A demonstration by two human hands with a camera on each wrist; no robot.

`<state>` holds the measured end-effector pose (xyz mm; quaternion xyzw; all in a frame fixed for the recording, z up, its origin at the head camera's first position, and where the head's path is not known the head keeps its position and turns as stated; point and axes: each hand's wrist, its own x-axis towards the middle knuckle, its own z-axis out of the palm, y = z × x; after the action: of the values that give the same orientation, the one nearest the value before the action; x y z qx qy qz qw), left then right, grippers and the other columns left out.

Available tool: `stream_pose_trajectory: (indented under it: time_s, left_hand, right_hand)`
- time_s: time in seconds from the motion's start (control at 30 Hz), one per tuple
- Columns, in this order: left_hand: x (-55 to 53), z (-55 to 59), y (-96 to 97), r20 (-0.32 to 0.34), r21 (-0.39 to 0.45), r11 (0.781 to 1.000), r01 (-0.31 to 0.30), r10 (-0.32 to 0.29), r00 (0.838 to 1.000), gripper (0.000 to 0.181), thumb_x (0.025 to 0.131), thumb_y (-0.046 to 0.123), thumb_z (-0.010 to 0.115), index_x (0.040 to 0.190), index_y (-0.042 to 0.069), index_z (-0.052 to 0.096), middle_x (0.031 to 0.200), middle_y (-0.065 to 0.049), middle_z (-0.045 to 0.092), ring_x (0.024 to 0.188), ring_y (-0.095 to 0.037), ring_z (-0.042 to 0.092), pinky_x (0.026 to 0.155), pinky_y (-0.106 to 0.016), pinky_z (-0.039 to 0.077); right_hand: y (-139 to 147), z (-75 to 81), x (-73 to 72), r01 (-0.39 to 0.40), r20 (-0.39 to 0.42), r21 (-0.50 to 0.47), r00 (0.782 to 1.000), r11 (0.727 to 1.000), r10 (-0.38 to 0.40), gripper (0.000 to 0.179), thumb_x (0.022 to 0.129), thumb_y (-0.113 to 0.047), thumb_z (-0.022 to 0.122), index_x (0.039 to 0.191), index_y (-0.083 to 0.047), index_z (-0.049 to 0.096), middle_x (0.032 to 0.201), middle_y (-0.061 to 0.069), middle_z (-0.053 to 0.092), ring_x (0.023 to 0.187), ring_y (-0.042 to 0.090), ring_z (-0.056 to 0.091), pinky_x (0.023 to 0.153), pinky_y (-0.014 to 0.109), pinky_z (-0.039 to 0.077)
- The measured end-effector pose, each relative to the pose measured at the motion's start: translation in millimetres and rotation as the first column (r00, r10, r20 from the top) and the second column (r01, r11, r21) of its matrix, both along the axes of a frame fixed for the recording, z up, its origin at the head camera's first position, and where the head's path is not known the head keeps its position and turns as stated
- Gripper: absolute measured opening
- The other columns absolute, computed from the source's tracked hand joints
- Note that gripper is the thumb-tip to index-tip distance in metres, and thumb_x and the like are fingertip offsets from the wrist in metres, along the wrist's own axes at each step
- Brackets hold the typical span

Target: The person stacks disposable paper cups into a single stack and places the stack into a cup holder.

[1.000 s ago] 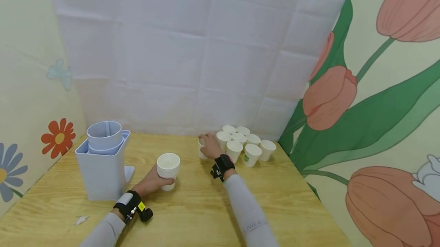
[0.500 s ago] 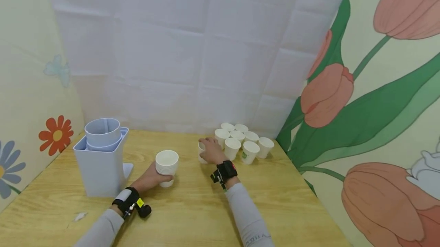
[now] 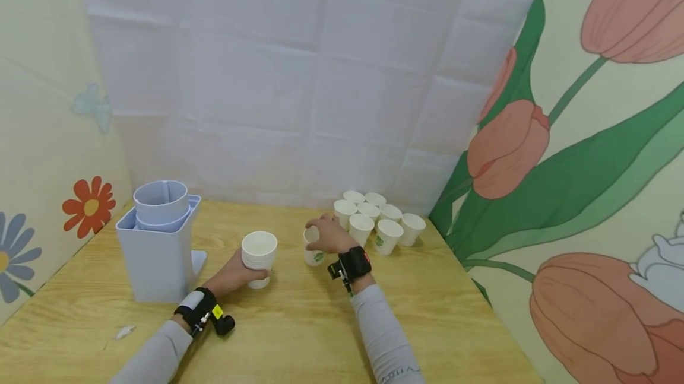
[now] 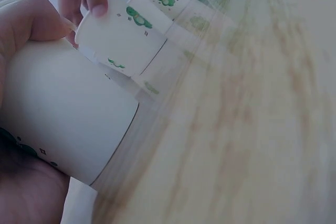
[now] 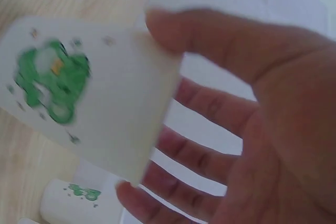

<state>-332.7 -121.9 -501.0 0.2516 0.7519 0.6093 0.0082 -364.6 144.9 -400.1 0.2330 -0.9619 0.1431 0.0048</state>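
My left hand (image 3: 231,276) grips a nested stack of white paper cups (image 3: 259,245), mouths up, over the left-centre of the table. In the left wrist view the thumb and fingers wrap the lowest cup (image 4: 68,108). My right hand (image 3: 331,235) pinches a single paper cup (image 3: 313,259) near its rim, to the right of the stack. A green cartoon print shows on this cup's side in the right wrist view, where the thumb (image 5: 173,31) lies at the rim. The other fingers spread around the cup's mouth.
Several upright paper cups (image 3: 389,237) stand grouped at the back right by the white backdrop (image 3: 256,105). A pale lavender bin (image 3: 155,268) holding a round container (image 3: 161,209) stands at the left. A small white scrap (image 3: 124,332) lies at the front left.
My right hand has drawn the single cup a little toward me, away from the grouped cups, and its print now shows. My left hand still holds the stack in nearly the same place.
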Motion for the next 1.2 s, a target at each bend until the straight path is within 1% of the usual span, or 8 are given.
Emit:
stream_pose_trajectory:
  time_s: [0.17,0.33,0.57,0.67,0.87,0.97,1.07,1.2]
  left_hand:
    - [-1.2,-0.7,-1.3,-0.014,-0.001,1.000,-0.003,0.003,1.000,0.073,0.079,0.006,0.081,0.139,-0.009,0.042,0.126,-0.023,0.060,0.110,-0.020,0.058,0.100,-0.039,0.045]
    - [-3.2,2.4,-1.6,-0.032,-0.011,1.000,0.004,-0.004,0.999,0.070,0.080,0.008,0.080,0.137,-0.010,0.044,0.123,-0.022,0.062,0.107,-0.016,0.059,0.097,-0.034,0.047]
    - [-3.1,4.4,-3.4,0.000,-0.014,1.000,0.005,-0.005,1.000,0.074,0.080,0.008,0.081,0.141,-0.008,0.041,0.129,-0.024,0.059,0.114,-0.024,0.057,0.101,-0.040,0.045]
    - [-2.9,3.7,-3.2,-0.004,-0.018,1.000,0.008,-0.008,1.000,0.073,0.080,0.007,0.081,0.140,-0.008,0.041,0.129,-0.024,0.059,0.113,-0.024,0.057,0.101,-0.040,0.045]
    - [-2.8,4.8,-1.1,-0.035,-0.012,1.000,0.001,-0.001,0.999,0.070,0.080,0.008,0.080,0.137,-0.009,0.044,0.124,-0.022,0.061,0.108,-0.020,0.058,0.099,-0.037,0.046]
    - [-3.5,4.6,-0.3,-0.036,-0.009,1.000,-0.004,0.004,0.999,0.070,0.079,0.008,0.080,0.137,-0.008,0.044,0.124,-0.022,0.061,0.108,-0.019,0.058,0.099,-0.037,0.045]
    - [-3.5,3.6,0.1,-0.032,-0.010,1.000,-0.006,0.005,0.999,0.070,0.079,0.007,0.080,0.137,-0.008,0.045,0.123,-0.021,0.062,0.107,-0.018,0.058,0.099,-0.036,0.045]
    - [-3.4,2.1,0.0,-0.030,-0.004,1.000,0.013,-0.013,0.999,0.069,0.080,0.007,0.080,0.137,-0.008,0.045,0.123,-0.021,0.061,0.107,-0.020,0.058,0.099,-0.038,0.045]
  right_hand:
    - [-3.8,7.7,6.2,-0.040,0.050,0.030,0.998,0.999,0.038,0.055,0.086,-0.033,0.081,0.134,-0.012,0.064,0.129,0.014,0.059,0.117,0.030,0.053,0.093,0.046,0.049]
    - [-8.0,13.6,8.3,-0.079,0.070,0.045,0.995,0.996,0.076,0.052,0.088,-0.037,0.078,0.131,-0.011,0.064,0.130,0.013,0.061,0.120,0.028,0.055,0.096,0.043,0.049]
    - [-11.5,18.0,10.6,-0.069,0.119,-0.050,0.990,0.996,0.074,0.054,0.094,-0.043,0.067,0.133,-0.006,0.062,0.132,0.014,0.064,0.119,0.030,0.061,0.095,0.043,0.052]
    - [-12.2,19.2,11.9,-0.063,0.101,-0.124,0.992,0.990,0.075,0.054,0.098,-0.045,0.062,0.135,-0.006,0.060,0.133,0.015,0.062,0.120,0.031,0.060,0.095,0.044,0.052]
    - [-13.8,25.6,13.0,-0.074,-0.050,-0.261,0.997,0.963,0.063,0.053,0.101,-0.043,0.060,0.139,-0.006,0.057,0.141,0.016,0.056,0.130,0.033,0.053,0.104,0.048,0.047]
    - [-15.2,29.2,13.1,-0.116,-0.172,-0.345,0.983,0.932,0.058,0.054,0.100,-0.040,0.063,0.142,-0.007,0.056,0.141,0.015,0.054,0.133,0.031,0.051,0.107,0.048,0.045]
    - [-17.3,31.9,14.2,-0.221,-0.311,-0.422,0.946,0.879,0.089,0.053,0.101,-0.035,0.063,0.143,-0.004,0.054,0.138,0.017,0.054,0.131,0.032,0.051,0.107,0.048,0.045]
    - [-21.1,32.3,17.1,-0.378,-0.475,-0.444,0.868,0.813,0.145,0.056,0.105,-0.043,0.052,0.142,-0.001,0.053,0.132,0.018,0.055,0.122,0.031,0.054,0.103,0.049,0.047]
